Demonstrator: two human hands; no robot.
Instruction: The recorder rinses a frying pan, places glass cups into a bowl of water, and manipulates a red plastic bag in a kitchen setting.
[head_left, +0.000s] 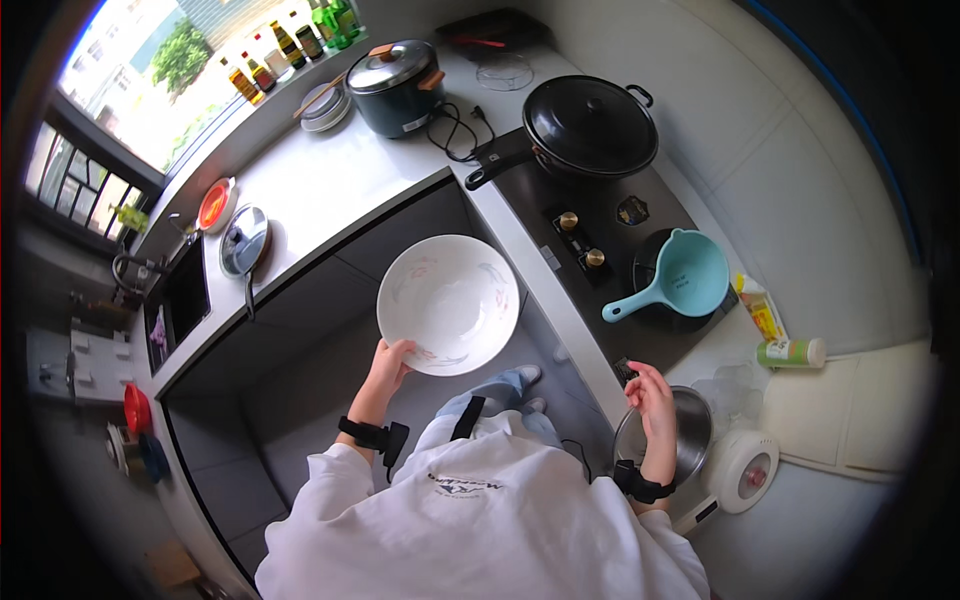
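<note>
A large white bowl (450, 300) with a pink and grey floral pattern is held by its near left rim in my left hand (394, 361). It hangs over the floor in front of me, and no food shows inside. My right hand (651, 397) is raised with loosely bent fingers and holds nothing. It hovers beside the stove's near corner, partly covering a stainless steel basin (691, 435). On the stove's near burner rests a light blue ladle-shaped scoop (697, 274) with its handle towards me.
A lidded black wok (591, 124) stands on the far burner, its handle (499, 171) reaching over the counter edge. Beyond are an electric cooker (397, 90), its loose cord (454, 131) and stacked plates (328, 109). A lidded frying pan (244, 240) lies at left near the sink (184, 292).
</note>
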